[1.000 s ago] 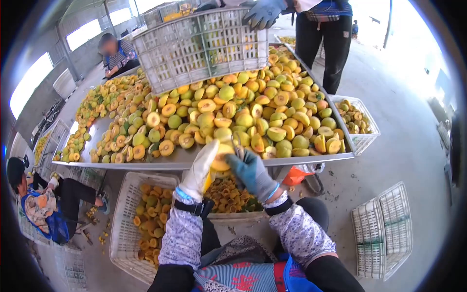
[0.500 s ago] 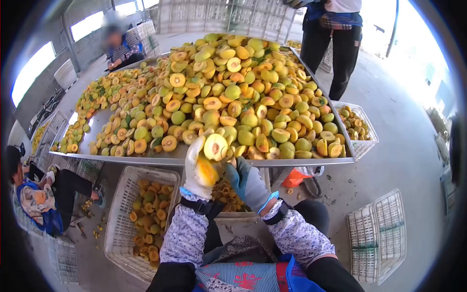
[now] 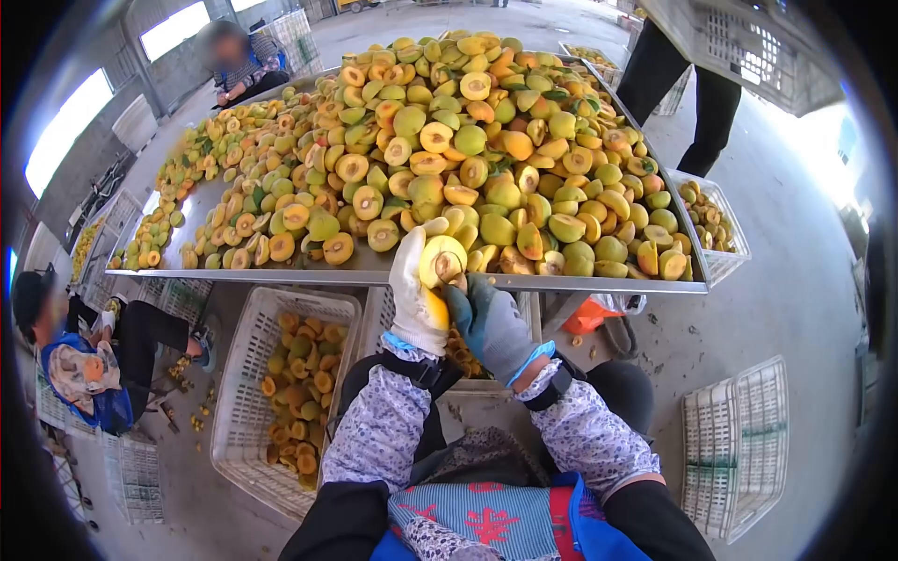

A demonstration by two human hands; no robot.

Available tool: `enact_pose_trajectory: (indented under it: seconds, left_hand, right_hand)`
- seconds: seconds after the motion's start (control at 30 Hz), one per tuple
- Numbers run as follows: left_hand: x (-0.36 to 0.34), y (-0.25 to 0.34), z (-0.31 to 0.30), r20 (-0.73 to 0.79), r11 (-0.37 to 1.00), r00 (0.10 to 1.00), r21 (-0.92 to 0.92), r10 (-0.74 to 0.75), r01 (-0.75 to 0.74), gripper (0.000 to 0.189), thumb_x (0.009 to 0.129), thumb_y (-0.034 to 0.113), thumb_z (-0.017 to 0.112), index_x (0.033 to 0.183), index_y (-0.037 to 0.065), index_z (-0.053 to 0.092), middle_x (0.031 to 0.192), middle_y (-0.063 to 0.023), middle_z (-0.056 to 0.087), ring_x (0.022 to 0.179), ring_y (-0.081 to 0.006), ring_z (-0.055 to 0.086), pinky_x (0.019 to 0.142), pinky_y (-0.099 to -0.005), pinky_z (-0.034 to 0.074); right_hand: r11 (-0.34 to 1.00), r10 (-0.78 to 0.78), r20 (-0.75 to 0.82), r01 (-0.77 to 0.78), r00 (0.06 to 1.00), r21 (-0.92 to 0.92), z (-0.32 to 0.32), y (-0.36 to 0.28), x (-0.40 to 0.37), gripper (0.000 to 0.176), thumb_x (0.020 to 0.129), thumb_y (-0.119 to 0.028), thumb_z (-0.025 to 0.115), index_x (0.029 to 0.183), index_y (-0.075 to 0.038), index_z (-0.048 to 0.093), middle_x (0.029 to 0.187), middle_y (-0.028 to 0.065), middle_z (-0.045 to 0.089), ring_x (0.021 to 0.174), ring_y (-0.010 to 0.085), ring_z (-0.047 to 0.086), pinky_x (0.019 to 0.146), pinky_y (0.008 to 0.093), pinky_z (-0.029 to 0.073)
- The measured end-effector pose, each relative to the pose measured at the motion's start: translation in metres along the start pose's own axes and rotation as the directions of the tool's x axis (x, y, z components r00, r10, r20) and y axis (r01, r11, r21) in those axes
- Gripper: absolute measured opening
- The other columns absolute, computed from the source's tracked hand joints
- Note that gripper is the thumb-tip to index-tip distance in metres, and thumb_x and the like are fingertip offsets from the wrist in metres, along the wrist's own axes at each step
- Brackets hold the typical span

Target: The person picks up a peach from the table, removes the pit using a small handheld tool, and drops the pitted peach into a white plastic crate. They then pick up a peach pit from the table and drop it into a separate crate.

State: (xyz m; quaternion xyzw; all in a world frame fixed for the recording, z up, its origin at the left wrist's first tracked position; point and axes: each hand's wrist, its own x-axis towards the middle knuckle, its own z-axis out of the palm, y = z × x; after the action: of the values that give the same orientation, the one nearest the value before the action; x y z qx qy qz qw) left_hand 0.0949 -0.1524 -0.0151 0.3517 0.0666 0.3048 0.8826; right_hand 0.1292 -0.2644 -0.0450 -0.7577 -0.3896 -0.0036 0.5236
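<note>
My left hand (image 3: pixel 419 294), in a white glove stained yellow, holds a halved fruit (image 3: pixel 441 260) with its cut face up and the pit hollow showing. Beside it, my right hand (image 3: pixel 491 323), in a grey-blue glove, is closed at the fruit's lower right edge; a small brownish thing shows at its fingertips, too small to name. Both hands are at the front edge of a metal table (image 3: pixel 365 278) heaped with halved yellow-green fruit (image 3: pixel 505 192). Below my hands, a crate (image 3: pixel 374 323) is partly hidden by them.
A white crate of fruit halves (image 3: pixel 234 402) stands at lower left, stacked empty crates (image 3: pixel 734 444) at lower right. Another crate (image 3: pixel 734 224) is by the table's right end. People sit at left (image 3: pixel 94 374) and far left corner (image 3: pixel 245 70); one stands behind with a crate (image 3: pixel 748 47).
The view has shifted, so the table and crates appear moved. The standing person now has a white crate in front of them. My hands remain together, the left still holding the fruit half.
</note>
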Motion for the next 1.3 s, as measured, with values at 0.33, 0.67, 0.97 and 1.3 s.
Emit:
enact_pose_trajectory:
  seconds: [0.33, 0.67, 0.97, 1.3]
  left_hand:
    - [0.0, -0.005, -0.006, -0.022, 0.982, 1.0, 0.188, 0.001, 0.003, 0.045, 0.105, 0.044, 0.047, 0.115, 0.002, 0.062, 0.11, -0.0148, 0.07, 0.096, -0.0258, 0.069, 0.078, -0.0371, 0.059]
    - [-0.005, 0.01, 0.01, -0.057, 0.909, 0.997, 0.411, -0.042, 0.062, 0.049, 0.104, 0.042, 0.048, 0.096, -0.002, 0.069, 0.091, -0.0163, 0.074, 0.075, -0.0244, 0.072, 0.061, -0.0326, 0.058]
    - [0.005, 0.021, 0.007, 0.218, 0.792, 0.93, 0.601, -0.295, 0.11, 0.051, 0.1, 0.041, 0.055, 0.085, -0.004, 0.071, 0.08, -0.0168, 0.072, 0.063, -0.0221, 0.068, 0.06, -0.0309, 0.057]
    - [-0.008, 0.011, 0.012, 0.205, 0.966, 0.945, 0.11, -0.254, 0.235, 0.039, 0.103, 0.041, 0.048, 0.087, 0.007, 0.061, 0.084, -0.0181, 0.067, 0.064, -0.0309, 0.064, 0.054, -0.0385, 0.054]
  right_hand:
    - [0.965, 0.125, 0.176, -0.161, 0.976, 0.208, 0.003, -0.001, -0.005, 0.038, 0.106, -0.031, 0.052, 0.101, 0.004, 0.064, 0.077, 0.0201, 0.066, 0.069, 0.0253, 0.062, 0.067, 0.0387, 0.051]
    - [0.688, 0.357, 0.587, -0.63, 0.727, 0.361, -0.025, -0.023, -0.004, 0.052, 0.107, -0.045, 0.043, 0.087, -0.002, 0.061, 0.066, 0.0031, 0.057, 0.053, 0.0141, 0.052, 0.049, 0.0301, 0.043]
    - [0.623, 0.386, 0.68, -0.72, 0.623, 0.306, -0.04, -0.034, -0.008, 0.053, 0.106, -0.056, 0.036, 0.082, -0.013, 0.055, 0.055, -0.0053, 0.039, 0.04, 0.0066, 0.033, 0.035, 0.0233, 0.025]
    - [0.216, 0.033, 0.873, -0.856, 0.487, 0.47, -0.037, -0.014, -0.013, 0.052, 0.103, -0.063, 0.04, 0.081, -0.017, 0.049, 0.06, -0.0085, 0.033, 0.043, 0.0047, 0.026, 0.037, 0.0216, 0.022]
